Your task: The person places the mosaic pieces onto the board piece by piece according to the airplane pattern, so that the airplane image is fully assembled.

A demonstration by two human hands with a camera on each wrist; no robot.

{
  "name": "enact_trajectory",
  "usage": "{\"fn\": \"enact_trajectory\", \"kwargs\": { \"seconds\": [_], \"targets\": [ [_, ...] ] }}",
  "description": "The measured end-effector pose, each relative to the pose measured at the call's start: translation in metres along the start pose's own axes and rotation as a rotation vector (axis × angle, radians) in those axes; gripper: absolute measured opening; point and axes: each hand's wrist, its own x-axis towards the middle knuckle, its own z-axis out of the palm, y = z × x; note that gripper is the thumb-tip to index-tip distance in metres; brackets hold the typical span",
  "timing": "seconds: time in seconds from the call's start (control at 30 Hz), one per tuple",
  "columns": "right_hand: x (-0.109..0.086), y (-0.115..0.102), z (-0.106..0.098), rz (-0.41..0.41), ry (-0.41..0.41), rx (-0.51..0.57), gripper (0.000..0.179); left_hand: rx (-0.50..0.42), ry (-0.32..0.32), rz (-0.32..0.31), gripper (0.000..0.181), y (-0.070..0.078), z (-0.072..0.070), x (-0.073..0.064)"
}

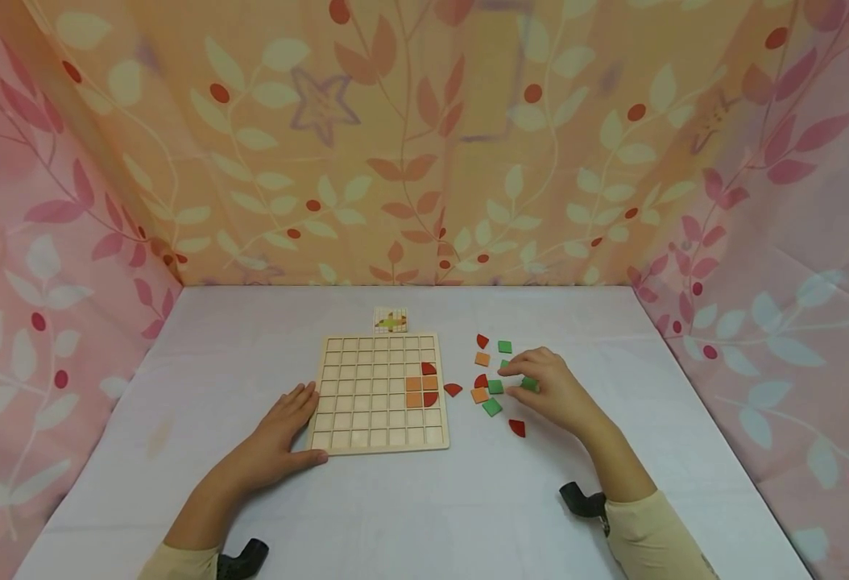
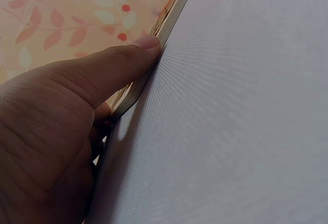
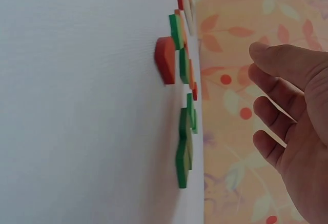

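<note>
A square wooden grid board (image 1: 388, 451) lies on the table; orange squares (image 1: 413, 399) and red quarter-circles (image 1: 430, 399) fill a few cells on its right side. My left hand (image 1: 279, 431) rests against the board's left edge, its fingers extended and the thumb at the near-left corner. In the left wrist view the thumb (image 2: 123, 67) touches the board's rim (image 2: 171, 24). Above loose green squares (image 1: 495, 387) hovers my right hand (image 1: 551, 387), its fingers loosely bent. The right wrist view shows nothing between that hand's fingers (image 3: 271, 111).
Right of the board are scattered red quarter-circles (image 1: 516, 428) and orange squares (image 1: 482, 359). A small pattern card (image 1: 391, 320) touches the board's far side. Patterned fabric (image 1: 410, 161) encloses the white table (image 1: 229, 338) at the back and both sides.
</note>
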Motion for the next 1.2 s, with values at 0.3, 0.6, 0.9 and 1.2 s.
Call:
{"fn": "enact_trajectory", "kwargs": {
  "seconds": [0.3,0.6,0.9,1.2],
  "targets": [
    [0.001,0.012,0.014,0.03,-0.016,0.029,0.026,-0.002,-0.041,-0.045,0.11,-0.001,-0.001,0.002],
    [0.005,0.019,0.025,0.118,-0.053,0.021,0.029,-0.013,-0.043,-0.061,0.111,0.0,0.0,0.002],
    [0.007,0.026,0.036,0.051,-0.065,-0.063,0.032,-0.021,-0.046,-0.067,0.112,0.0,0.001,0.002],
    [0.01,0.027,0.042,0.048,-0.067,-0.115,0.031,-0.017,-0.042,-0.061,0.111,0.0,0.001,0.002]
  ]
}}
